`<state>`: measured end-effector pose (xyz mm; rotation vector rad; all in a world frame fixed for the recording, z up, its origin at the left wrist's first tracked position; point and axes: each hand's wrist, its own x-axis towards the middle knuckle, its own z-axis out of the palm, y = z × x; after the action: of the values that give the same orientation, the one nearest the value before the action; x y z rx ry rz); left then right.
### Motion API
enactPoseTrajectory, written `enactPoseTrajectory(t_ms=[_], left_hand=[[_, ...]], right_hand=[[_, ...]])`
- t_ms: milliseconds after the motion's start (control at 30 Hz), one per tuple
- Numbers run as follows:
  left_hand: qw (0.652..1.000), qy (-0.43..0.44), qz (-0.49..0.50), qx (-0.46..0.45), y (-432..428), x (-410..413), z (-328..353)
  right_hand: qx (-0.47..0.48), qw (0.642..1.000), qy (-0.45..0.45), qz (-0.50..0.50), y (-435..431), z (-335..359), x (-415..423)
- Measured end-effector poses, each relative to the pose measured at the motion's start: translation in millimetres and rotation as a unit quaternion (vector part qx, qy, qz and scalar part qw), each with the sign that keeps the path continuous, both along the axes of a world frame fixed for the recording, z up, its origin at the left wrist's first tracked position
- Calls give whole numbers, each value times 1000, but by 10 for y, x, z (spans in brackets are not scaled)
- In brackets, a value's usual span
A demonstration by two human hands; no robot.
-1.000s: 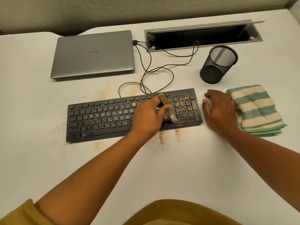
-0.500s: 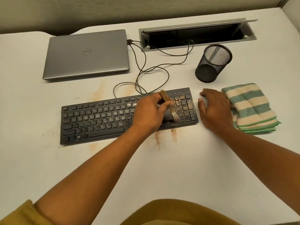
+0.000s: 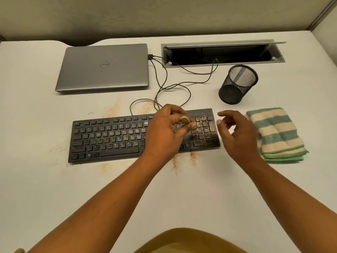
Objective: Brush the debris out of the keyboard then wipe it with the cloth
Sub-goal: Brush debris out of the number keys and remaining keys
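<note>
A black keyboard (image 3: 113,137) lies across the middle of the white desk, with orange-brown debris (image 3: 207,127) on its number pad. My left hand (image 3: 164,132) hovers over the keyboard's right part and grips a small wooden-handled brush (image 3: 186,119), whose bristles point down at the number pad. My right hand (image 3: 237,132) hangs just right of the keyboard with loosely curled fingers, holding nothing. A folded green-and-cream striped cloth (image 3: 275,134) lies to the right of that hand.
A shut grey laptop (image 3: 104,67) sits at the back left, its cables (image 3: 182,84) looping down to the keyboard. A black mesh cup (image 3: 237,84) stands behind the cloth. An open cable tray (image 3: 222,53) is set into the desk. Debris streaks (image 3: 182,160) lie along the keyboard's front and back edges.
My right hand has lifted off the desk beside the keyboard and its fingers have curled loosely. My left hand has raised the brush and tilted it more upright over the number pad.
</note>
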<state>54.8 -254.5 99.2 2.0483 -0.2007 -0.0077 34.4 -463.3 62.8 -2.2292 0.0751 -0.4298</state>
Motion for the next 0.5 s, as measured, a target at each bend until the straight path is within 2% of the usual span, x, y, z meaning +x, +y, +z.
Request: enactPoseTrajectory(t_ms=[67,133,233,300,400,500], left_hand=[[1000,-10,-11,-2,-27,-34,-10],[999,-4,-38,-30,-73,-97,-12],[995,-13,-53,-78,-92,-172,22],[996,-46,-53,-60,-29,-216,1],[995,-73,6,64,254,-293,-210],[962,-74,78,251,715,-428,-604]], right_hand=[[9,996,16,87,261,180,-169],[5,991,29,127,434,218,-252],[19,993,11,117,508,205,-249],[40,994,7,102,499,203,-238],[119,990,48,66,453,184,-214],[164,980,101,55,431,143,-186]])
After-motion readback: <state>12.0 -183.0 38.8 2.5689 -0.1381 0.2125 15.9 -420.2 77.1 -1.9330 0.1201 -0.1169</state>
